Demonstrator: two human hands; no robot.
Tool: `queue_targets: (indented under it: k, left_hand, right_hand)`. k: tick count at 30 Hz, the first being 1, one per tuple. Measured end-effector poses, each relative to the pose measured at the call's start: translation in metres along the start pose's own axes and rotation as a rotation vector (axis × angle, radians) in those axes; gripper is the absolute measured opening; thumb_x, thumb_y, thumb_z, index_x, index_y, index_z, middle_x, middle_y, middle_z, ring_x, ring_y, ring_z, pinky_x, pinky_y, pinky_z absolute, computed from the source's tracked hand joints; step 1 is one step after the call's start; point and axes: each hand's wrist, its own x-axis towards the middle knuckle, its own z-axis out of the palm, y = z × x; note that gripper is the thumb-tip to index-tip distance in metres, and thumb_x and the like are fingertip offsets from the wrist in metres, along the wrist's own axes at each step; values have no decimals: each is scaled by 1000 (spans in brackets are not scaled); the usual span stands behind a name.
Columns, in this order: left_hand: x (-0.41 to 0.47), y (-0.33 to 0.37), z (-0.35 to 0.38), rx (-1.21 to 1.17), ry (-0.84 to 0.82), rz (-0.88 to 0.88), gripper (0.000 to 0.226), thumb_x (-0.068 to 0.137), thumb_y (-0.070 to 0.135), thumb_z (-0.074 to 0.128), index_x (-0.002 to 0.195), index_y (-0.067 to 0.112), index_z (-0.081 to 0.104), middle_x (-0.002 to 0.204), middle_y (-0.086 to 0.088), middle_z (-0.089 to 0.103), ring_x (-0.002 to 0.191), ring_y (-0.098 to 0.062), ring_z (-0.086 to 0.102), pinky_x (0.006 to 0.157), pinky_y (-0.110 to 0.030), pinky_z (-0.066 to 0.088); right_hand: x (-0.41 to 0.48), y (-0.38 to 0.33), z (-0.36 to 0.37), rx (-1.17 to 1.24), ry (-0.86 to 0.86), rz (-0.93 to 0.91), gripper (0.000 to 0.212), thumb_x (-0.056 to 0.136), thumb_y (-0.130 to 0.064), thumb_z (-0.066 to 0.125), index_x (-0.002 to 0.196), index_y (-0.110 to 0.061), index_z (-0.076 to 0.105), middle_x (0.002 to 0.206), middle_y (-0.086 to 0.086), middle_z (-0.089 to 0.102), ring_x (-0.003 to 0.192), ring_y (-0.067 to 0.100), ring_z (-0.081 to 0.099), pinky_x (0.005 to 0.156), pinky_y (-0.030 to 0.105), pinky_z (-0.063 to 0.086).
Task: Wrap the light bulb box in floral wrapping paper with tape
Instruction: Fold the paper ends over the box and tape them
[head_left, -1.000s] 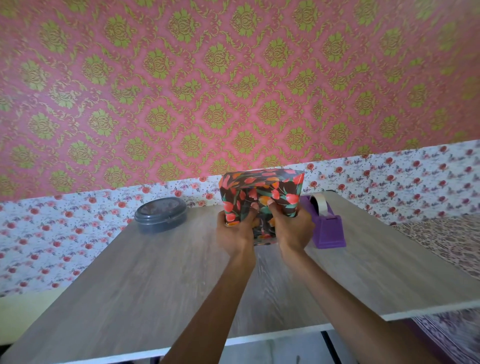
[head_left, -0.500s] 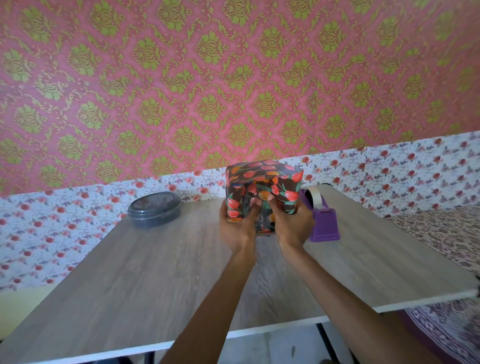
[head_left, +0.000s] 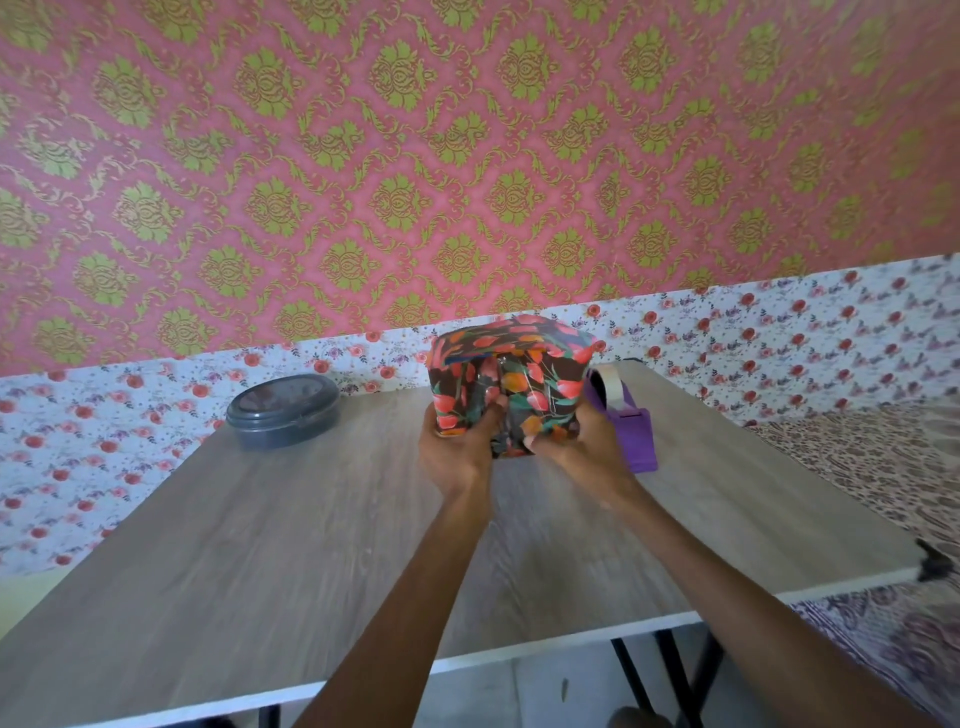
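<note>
Box (head_left: 511, 374) between left hand (head_left: 457, 452), right hand (head_left: 576, 447)

Both bare forearms are stretching from the bottom of the frame toward its centre, converging. The left hand (head_left: 456, 448) and right hand (head_left: 577, 448) are gripping the box (head_left: 519, 364) from either side, thumbs pressing on its near face.

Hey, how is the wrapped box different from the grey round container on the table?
The wrapped box is blocky and covered in dark floral paper; the grey container is round, plain and lidded. The wrapped box is gripped by the left hand and the right hand; the grey container sits untouched on the table, off to the left. Both are at the table's far half.
</note>
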Motion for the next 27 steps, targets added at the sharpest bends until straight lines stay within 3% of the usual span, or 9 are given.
queue_targets:
  k: [4, 7, 11, 13, 16, 20, 22, 24, 27]
  left_hand:
    - [-1, 1, 8, 7, 1, 15, 37, 62, 30, 92, 86, 36, 65, 76, 21, 68, 70, 6, 66, 60, -17, 53]
    - [-4, -2, 13, 7, 2, 46, 35, 63, 30, 92, 82, 38, 64, 76, 20, 69, 68, 10, 65, 56, -9, 48]
    - [-4, -7, 13, 4, 23, 47, 40, 62, 34, 92, 93, 34, 67, 84, 17, 71, 75, 8, 67, 66, -16, 54]
    - [1, -6, 10, -6, 44, 24, 46, 60, 36, 92, 99, 31, 68, 88, 16, 72, 82, 0, 69, 74, -26, 58]
    - [5, -4, 6, 1, 57, 26, 46, 59, 36, 93, 95, 34, 65, 84, 18, 69, 80, 0, 67, 74, -26, 57]
    - [0, -5, 7, -3, 27, 45, 45, 61, 32, 93, 96, 33, 65, 86, 16, 71, 78, 1, 68, 65, -17, 54]
    - [-2, -7, 9, -2, 31, 60, 46, 60, 32, 93, 98, 30, 67, 88, 13, 73, 77, 3, 68, 62, -15, 53]
    - [-3, -8, 9, -10, 37, 72, 44, 61, 29, 93, 96, 32, 66, 88, 12, 72, 74, 5, 68, 59, -13, 51]
    - [-3, -10, 10, -28, 10, 79, 39, 63, 21, 92, 87, 35, 64, 82, 16, 72, 72, 5, 68, 57, -13, 51]
  right_hand:
    - [6, 9, -33, -28, -160, 10, 65, 77, 2, 78, 134, -18, 51, 112, -4, 70, 97, 0, 67, 86, 22, 55]
    - [9, 10, -33, -35, -31, -36, 48, 79, -10, 80, 123, -12, 62, 107, -3, 73, 94, -1, 68, 87, 23, 56]
    - [11, 9, -23, -49, 111, -76, 40, 77, -23, 83, 113, -20, 68, 98, -12, 73, 90, 2, 69, 75, 15, 54]
    - [7, 7, -28, 54, -73, -62, 41, 79, -24, 81, 116, -29, 64, 105, -17, 72, 99, 0, 67, 78, 11, 51]
    - [0, 12, -44, 83, -258, -64, 38, 81, -42, 76, 115, -37, 60, 110, -24, 69, 105, -3, 63, 84, 10, 48]
    - [19, 42, -69, -559, 198, -186, 27, 89, -33, 65, 111, -17, 70, 106, 0, 71, 96, 17, 66, 76, 34, 57]
    - [34, 46, -82, -799, 341, -44, 23, 93, -25, 58, 109, -12, 69, 110, 10, 66, 97, 28, 62, 75, 37, 53]
    - [50, 45, -89, -869, 265, 198, 29, 98, -33, 49, 94, -9, 66, 105, 17, 60, 90, 33, 60, 73, 37, 48]
    - [69, 35, -92, -480, 161, 578, 36, 97, -44, 49, 90, -9, 58, 96, 13, 60, 77, 26, 59, 64, 35, 52]
